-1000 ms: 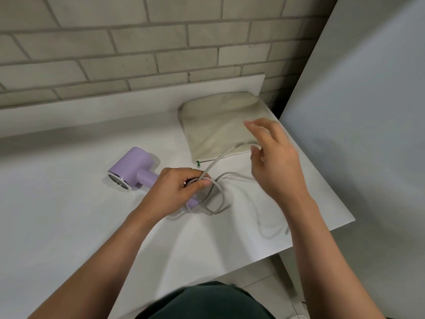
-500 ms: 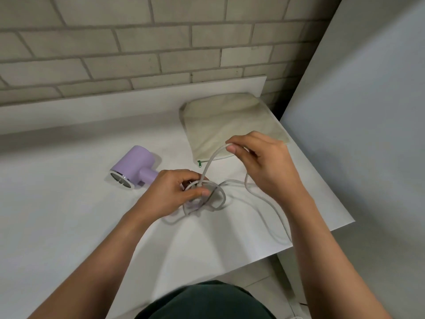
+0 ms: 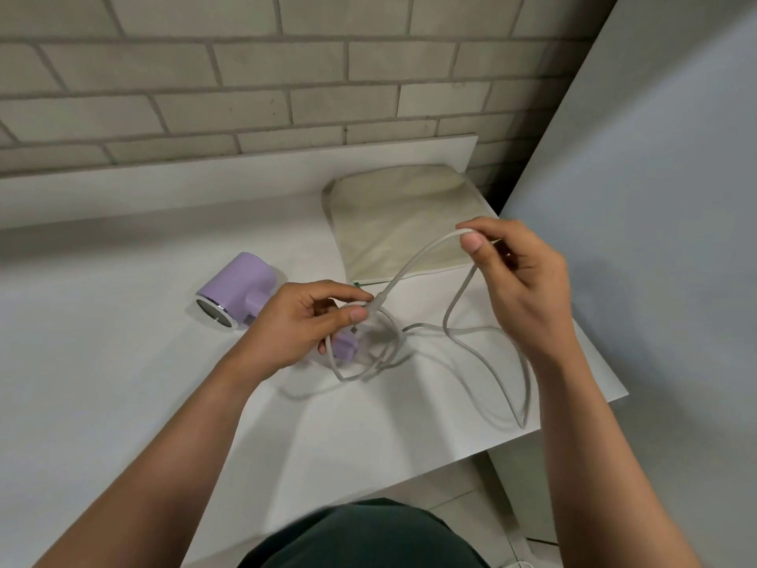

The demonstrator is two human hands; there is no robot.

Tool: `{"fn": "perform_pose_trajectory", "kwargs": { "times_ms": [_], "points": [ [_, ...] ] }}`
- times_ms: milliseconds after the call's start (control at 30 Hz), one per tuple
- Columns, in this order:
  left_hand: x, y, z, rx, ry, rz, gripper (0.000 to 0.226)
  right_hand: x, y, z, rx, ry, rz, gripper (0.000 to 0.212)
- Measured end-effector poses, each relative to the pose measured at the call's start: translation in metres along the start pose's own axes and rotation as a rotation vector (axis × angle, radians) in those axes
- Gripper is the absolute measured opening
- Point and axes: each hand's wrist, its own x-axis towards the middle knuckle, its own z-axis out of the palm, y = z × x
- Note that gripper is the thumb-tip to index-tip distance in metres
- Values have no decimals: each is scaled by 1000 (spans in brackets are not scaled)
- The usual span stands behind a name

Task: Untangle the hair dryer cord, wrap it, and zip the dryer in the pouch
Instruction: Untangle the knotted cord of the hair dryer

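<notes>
A lilac hair dryer lies on the white table, its nozzle toward me. My left hand grips the end of its handle and pinches the grey cord where it leaves the handle. A loose loop of cord hangs around that handle end. My right hand pinches the cord between thumb and fingers, lifted above the table. From there the cord drops and trails in a long bend toward the table's right edge. A beige zip pouch lies flat behind my hands, its green zip pull at the near left corner.
A brick wall with a white ledge runs behind the table. A pale grey panel stands to the right. The table's right edge and near corner are close to the cord's bend. Floor tiles show below.
My right hand took hold of the cord and has raised it up and to the right, over the pouch. The left hand stays on the handle end, and the long bend of cord has spread rightward.
</notes>
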Motion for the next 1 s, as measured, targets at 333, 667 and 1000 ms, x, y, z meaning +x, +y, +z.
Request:
{"fn": "perform_pose_trajectory", "kwargs": {
  "times_ms": [333, 667, 1000],
  "points": [
    [-4, -3, -2, 66, -5, 10, 12, 5, 16, -25, -25, 195, 79, 20],
    [-6, 14, 6, 95, -27, 67, 10, -7, 77, -11, -121, -45, 349, 15],
    [-9, 19, 17, 257, -85, 188, 17, -14, 128, -15, -605, -236, 399, 22]
  ]
}}
